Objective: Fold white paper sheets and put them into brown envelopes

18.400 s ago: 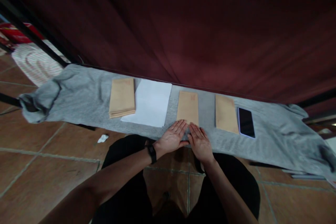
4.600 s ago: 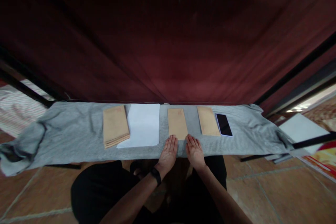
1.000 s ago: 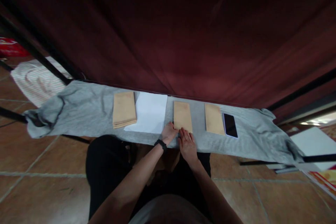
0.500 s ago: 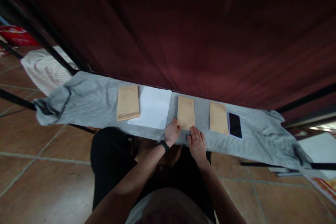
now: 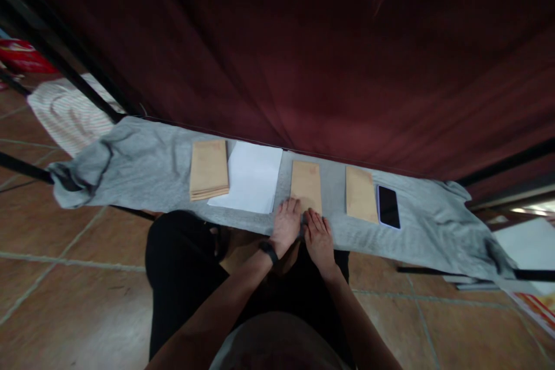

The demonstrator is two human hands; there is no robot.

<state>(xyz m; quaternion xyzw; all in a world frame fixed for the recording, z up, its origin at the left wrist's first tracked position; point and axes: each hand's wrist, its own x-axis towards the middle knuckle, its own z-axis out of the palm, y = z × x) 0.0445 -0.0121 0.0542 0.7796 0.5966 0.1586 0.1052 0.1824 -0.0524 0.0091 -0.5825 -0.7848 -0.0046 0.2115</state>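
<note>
A brown paper envelope (image 5: 306, 178) lies upright in front of me on a grey cloth (image 5: 151, 153). My left hand (image 5: 287, 224), with a black band at the wrist, rests its outstretched fingers on the envelope's near left corner. Beside it, my right hand (image 5: 318, 237) lies flat, fingers stretched over the near edge on the right. Both palms face down, and neither hand grips anything. The hands cover the envelope's near end. To the left are white paper sheets (image 5: 255, 176), and a stack of brown envelopes (image 5: 208, 169) overlaps their left side.
Right of my hands lies another brown envelope (image 5: 361, 193), with a phone (image 5: 388, 207) close beside it. A dark red curtain (image 5: 277, 69) hangs along the far edge. Black bars (image 5: 26, 169) stand at the left end. My legs are under the near edge, above a tiled floor (image 5: 78, 300).
My left hand has opened from a curled pose and spread its fingers onto the envelope. My right hand has shifted left, closer to it.
</note>
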